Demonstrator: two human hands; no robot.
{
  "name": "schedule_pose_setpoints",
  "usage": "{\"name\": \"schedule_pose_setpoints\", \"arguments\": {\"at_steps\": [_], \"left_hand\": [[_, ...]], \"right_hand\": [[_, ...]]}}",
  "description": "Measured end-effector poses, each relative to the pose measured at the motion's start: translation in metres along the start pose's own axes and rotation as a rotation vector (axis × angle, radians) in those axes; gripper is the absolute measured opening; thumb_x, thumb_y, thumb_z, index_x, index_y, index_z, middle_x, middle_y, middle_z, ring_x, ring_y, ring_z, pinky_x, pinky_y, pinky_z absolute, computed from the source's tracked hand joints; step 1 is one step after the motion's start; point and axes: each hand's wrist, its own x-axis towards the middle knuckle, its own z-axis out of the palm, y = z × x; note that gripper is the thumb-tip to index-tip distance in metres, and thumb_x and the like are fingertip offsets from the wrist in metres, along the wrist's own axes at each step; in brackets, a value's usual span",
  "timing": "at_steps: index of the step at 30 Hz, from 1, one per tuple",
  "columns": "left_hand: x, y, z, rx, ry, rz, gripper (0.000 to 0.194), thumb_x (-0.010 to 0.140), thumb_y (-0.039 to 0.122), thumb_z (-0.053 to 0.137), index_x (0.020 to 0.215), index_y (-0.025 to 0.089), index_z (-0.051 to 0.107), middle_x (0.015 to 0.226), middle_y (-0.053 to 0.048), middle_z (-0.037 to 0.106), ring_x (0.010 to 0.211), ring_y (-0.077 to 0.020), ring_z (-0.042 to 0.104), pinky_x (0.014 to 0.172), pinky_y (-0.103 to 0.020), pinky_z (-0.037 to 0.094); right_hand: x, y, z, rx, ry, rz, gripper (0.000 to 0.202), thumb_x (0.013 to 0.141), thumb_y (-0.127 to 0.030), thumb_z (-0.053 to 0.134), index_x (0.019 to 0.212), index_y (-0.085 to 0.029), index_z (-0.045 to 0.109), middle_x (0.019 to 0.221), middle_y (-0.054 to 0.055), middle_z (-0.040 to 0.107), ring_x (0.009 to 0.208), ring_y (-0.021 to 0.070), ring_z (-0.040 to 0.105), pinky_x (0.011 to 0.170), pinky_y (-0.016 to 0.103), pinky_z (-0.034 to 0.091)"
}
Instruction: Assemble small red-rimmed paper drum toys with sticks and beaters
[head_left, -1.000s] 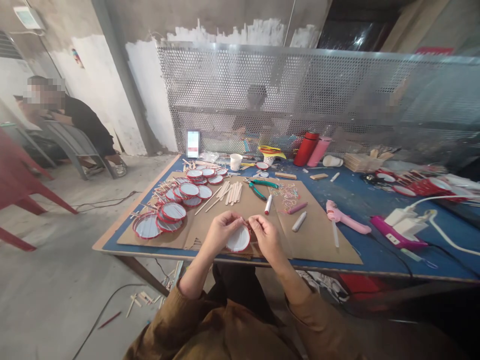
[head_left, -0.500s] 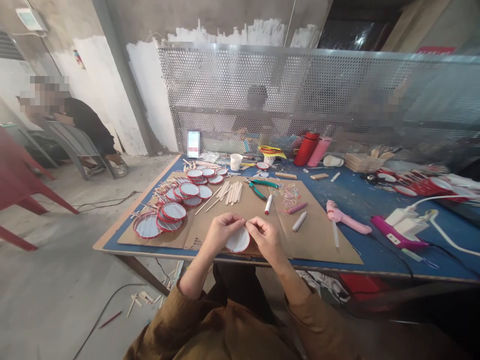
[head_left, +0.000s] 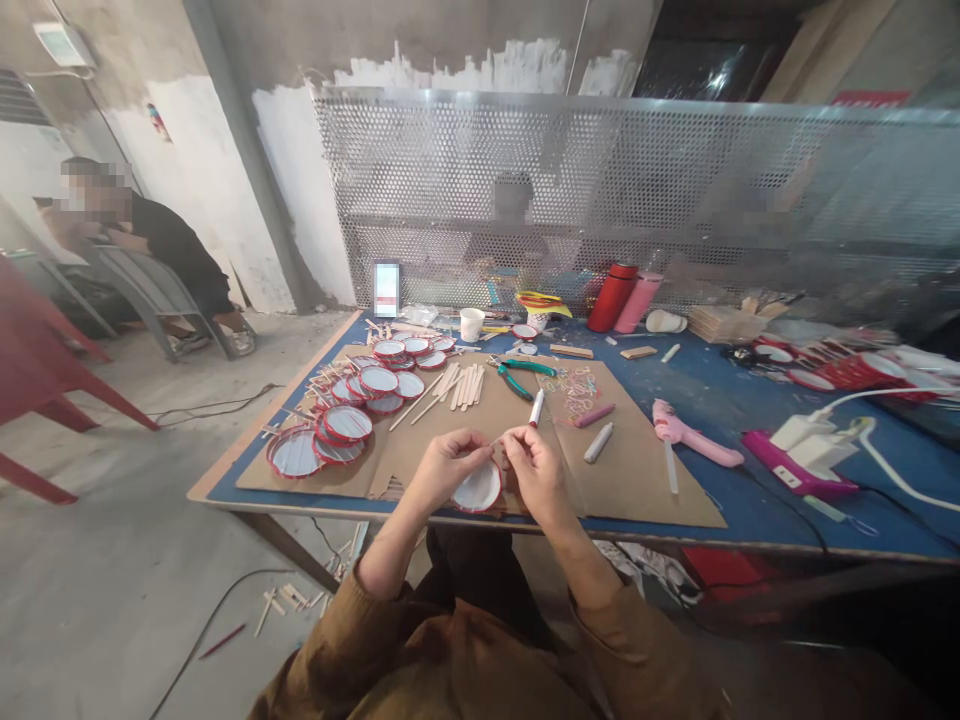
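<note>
A round white disc with a red rim [head_left: 478, 487] lies at the cardboard's front edge, just under my hands. My left hand [head_left: 452, 466] is closed in a pinch above the disc's left part. My right hand [head_left: 534, 470] pinches too, at the disc's upper right, its fingertips close to those of the left. Something thin and small shows between the two pinches, too small to name. Left of the hands sit several red-rimmed discs [head_left: 349, 422] with sticks. Behind the hands are loose wooden sticks [head_left: 468, 386], green-handled pliers [head_left: 515, 380] and a white marker [head_left: 537, 407].
The cardboard sheet [head_left: 420, 440] covers the blue table's front. To the right lie a pink glue gun [head_left: 697, 440] and a purple power strip [head_left: 799, 470] with cables. A paper cup [head_left: 472, 324] and red bottle [head_left: 613, 297] stand behind. A person [head_left: 165, 240] sits far left.
My right hand's fingertips have moved slightly right, away from the left ones, widening the gap between them. The disc shows a little lower.
</note>
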Motion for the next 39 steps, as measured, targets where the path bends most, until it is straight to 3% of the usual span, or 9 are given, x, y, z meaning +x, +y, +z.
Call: {"name": "schedule_pose_setpoints", "arguments": {"at_steps": [6,10,14,19,22,29,35,39], "left_hand": [[0.002,0.001,-0.003,-0.013,-0.034,-0.012,0.025,0.073,0.039,0.062,0.072,0.014,0.06,0.063,0.002,0.055,0.056,-0.0081,0.045,0.054,-0.019,0.033],[0.003,-0.001,-0.003,-0.082,0.009,-0.045,0.028,0.072,0.042,0.063,0.073,0.014,0.059,0.059,0.004,0.051,0.052,-0.007,0.041,0.05,-0.019,0.031],[0.002,-0.003,-0.002,-0.15,0.078,-0.056,0.028,0.072,0.042,0.063,0.074,0.015,0.058,0.058,0.005,0.05,0.05,-0.0065,0.04,0.049,-0.019,0.031],[-0.001,-0.003,-0.002,-0.185,0.202,-0.034,0.026,0.075,0.041,0.061,0.075,0.015,0.055,0.06,0.004,0.051,0.052,-0.0069,0.042,0.051,-0.018,0.033],[-0.002,-0.001,-0.002,-0.202,0.266,-0.015,0.024,0.076,0.039,0.06,0.074,0.015,0.053,0.061,0.004,0.051,0.054,-0.0075,0.044,0.052,-0.019,0.034],[-0.004,-0.002,-0.002,-0.186,0.339,0.027,0.021,0.079,0.035,0.058,0.072,0.016,0.051,0.059,0.005,0.046,0.053,-0.0069,0.04,0.052,-0.018,0.033],[-0.005,-0.007,-0.002,-0.202,0.412,0.049,0.019,0.08,0.034,0.057,0.076,0.016,0.052,0.061,0.005,0.045,0.054,-0.0069,0.04,0.052,-0.018,0.034],[-0.004,-0.009,-0.003,-0.213,0.443,0.065,0.019,0.081,0.035,0.056,0.076,0.017,0.053,0.064,0.004,0.048,0.056,-0.0072,0.042,0.054,-0.018,0.036]], "right_hand": [[0.008,-0.003,-0.003,0.631,-0.081,0.258,0.026,0.075,-0.041,0.064,0.073,-0.018,0.053,0.07,-0.004,0.057,0.039,0.0027,0.037,0.034,0.017,0.017],[0.012,-0.003,-0.005,0.783,-0.146,0.306,0.028,0.074,-0.037,0.066,0.068,-0.018,0.047,0.063,-0.008,0.046,0.037,0.0005,0.029,0.034,0.016,0.018],[0.005,-0.005,0.0,0.637,-0.087,0.233,0.03,0.079,-0.04,0.061,0.068,-0.019,0.043,0.062,-0.008,0.044,0.037,0.0013,0.029,0.034,0.016,0.017],[-0.014,-0.009,0.008,0.073,-0.07,0.081,0.029,0.086,-0.046,0.05,0.073,-0.021,0.049,0.044,-0.009,0.04,0.036,0.0061,0.037,0.038,0.017,0.03],[-0.026,-0.011,0.012,-0.086,-0.073,0.086,0.03,0.089,-0.048,0.043,0.077,-0.021,0.049,0.038,-0.01,0.041,0.034,0.0086,0.043,0.042,0.018,0.036],[-0.048,-0.013,0.021,-0.148,0.026,0.098,0.033,0.09,-0.05,0.041,0.081,-0.02,0.052,0.04,-0.006,0.052,0.039,0.0107,0.053,0.049,0.019,0.043],[-0.059,-0.013,0.033,-0.026,0.091,0.161,0.032,0.086,-0.049,0.051,0.082,-0.018,0.057,0.051,0.001,0.065,0.049,0.0146,0.063,0.054,0.022,0.05],[-0.058,-0.014,0.041,0.046,0.155,0.166,0.029,0.082,-0.046,0.058,0.08,-0.016,0.06,0.055,0.003,0.068,0.047,0.0139,0.061,0.054,0.024,0.052]]}}
